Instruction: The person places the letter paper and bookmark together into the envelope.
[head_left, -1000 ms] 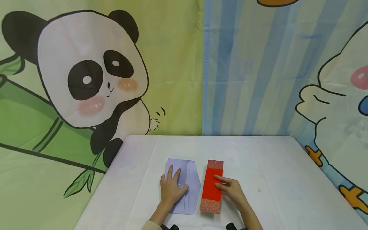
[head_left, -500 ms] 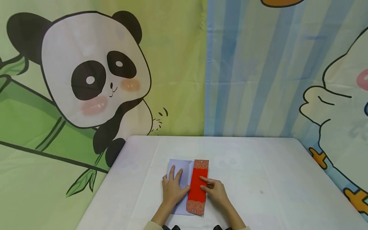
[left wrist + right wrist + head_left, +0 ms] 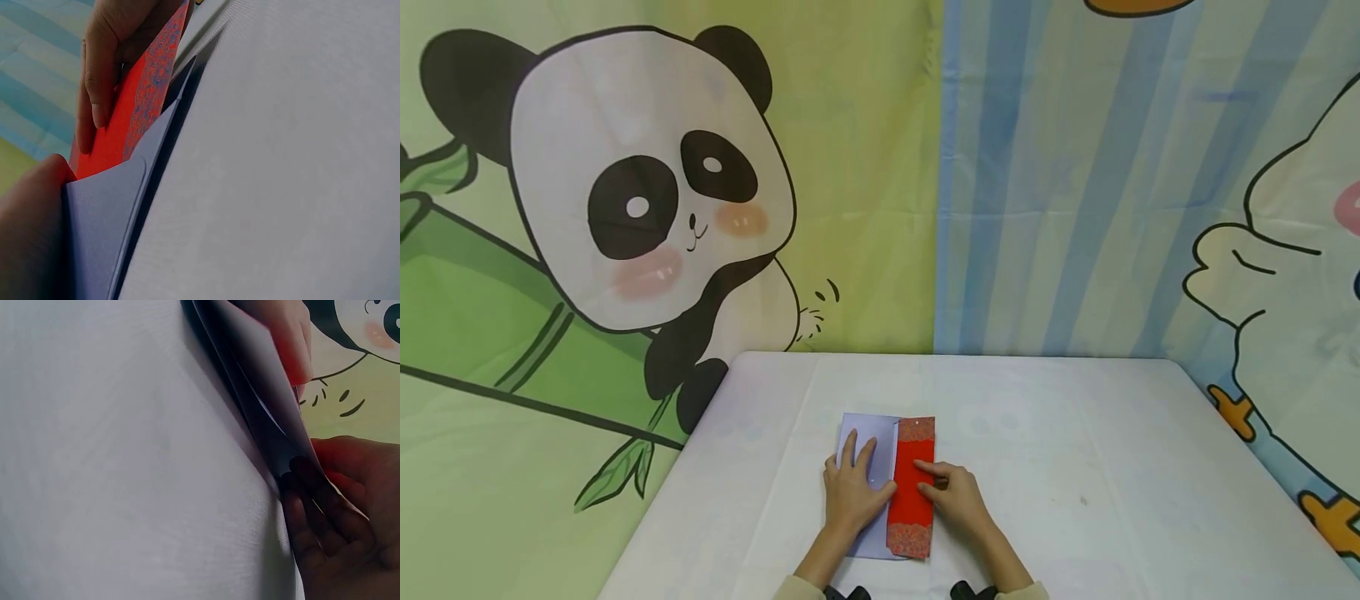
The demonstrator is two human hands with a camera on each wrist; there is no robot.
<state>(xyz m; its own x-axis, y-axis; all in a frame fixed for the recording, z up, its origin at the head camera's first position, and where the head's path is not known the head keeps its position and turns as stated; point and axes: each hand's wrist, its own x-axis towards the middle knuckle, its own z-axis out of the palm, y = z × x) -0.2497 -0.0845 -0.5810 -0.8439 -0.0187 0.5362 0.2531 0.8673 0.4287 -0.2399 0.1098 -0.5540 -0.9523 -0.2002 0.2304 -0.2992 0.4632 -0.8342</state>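
A lavender envelope [image 3: 868,546] lies on the white table, and my left hand [image 3: 852,492] rests on it with fingers spread. Its thumb reaches the envelope's right side, at the edge of the red card. This long red card [image 3: 910,500] has patterned bands at both ends and a small hole near the top. My right hand [image 3: 958,500] pinches its right edge, some fingers on top and others underneath. The card overlaps the envelope's right part. In the left wrist view, the envelope's edge [image 3: 103,206] hides the near side of the card [image 3: 119,134].
The white table [image 3: 1075,442] extends beyond both hands on every side. Behind it hangs a backdrop [image 3: 865,167] with a cartoon panda and striped panels. Dark wrist straps [image 3: 973,592] show at the bottom.
My right hand has carried the red card leftward from beside the envelope until it overlaps the envelope's right part. My left hand has stayed spread on the envelope.
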